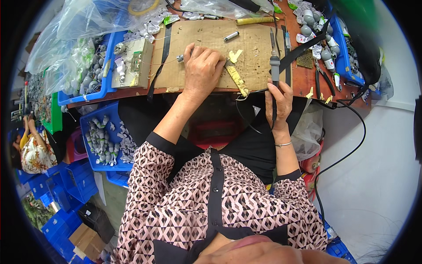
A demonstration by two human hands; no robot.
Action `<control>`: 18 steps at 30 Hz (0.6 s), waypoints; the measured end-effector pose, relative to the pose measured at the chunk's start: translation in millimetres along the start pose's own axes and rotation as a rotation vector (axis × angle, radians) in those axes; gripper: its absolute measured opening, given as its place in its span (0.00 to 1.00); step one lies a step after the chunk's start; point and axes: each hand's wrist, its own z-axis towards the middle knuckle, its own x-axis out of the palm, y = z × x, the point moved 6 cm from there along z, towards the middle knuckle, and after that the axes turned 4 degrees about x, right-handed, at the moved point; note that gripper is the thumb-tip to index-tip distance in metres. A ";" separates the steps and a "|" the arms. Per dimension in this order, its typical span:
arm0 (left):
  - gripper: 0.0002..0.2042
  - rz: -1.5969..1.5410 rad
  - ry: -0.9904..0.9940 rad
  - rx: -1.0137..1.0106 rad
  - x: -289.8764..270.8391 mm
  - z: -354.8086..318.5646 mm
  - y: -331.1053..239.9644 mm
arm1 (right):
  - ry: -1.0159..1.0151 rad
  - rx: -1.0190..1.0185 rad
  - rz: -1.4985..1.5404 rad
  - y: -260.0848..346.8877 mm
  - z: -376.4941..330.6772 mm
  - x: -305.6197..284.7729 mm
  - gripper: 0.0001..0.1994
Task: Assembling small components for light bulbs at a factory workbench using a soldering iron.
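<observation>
My right hand (279,103) is closed around the dark handle of a soldering iron (275,70), which stands nearly in line with the forearm, tip toward the far side. On the cardboard sheet (171,75), my left hand (203,68) is curled with the fingers bent. A small grey cylindrical part (180,58) pokes out at its left side; the rest of it is hidden by the fingers. Torn yellow tape (237,80) lies just right of that hand. A small silver cylinder (231,36) rests farther off on the cardboard.
Blue bins with grey bulb parts stand at the left (110,66) and right (347,57) of the table. A pale box (137,61) with thin wires sits left of the cardboard. Pliers (324,79) lie near the right edge. A black cable (362,132) hangs down at the right.
</observation>
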 end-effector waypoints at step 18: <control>0.04 0.027 -0.033 -0.060 -7.0 -2.5 2.3 | 0.215 -0.103 0.054 47.7 9.9 -26.8 0.20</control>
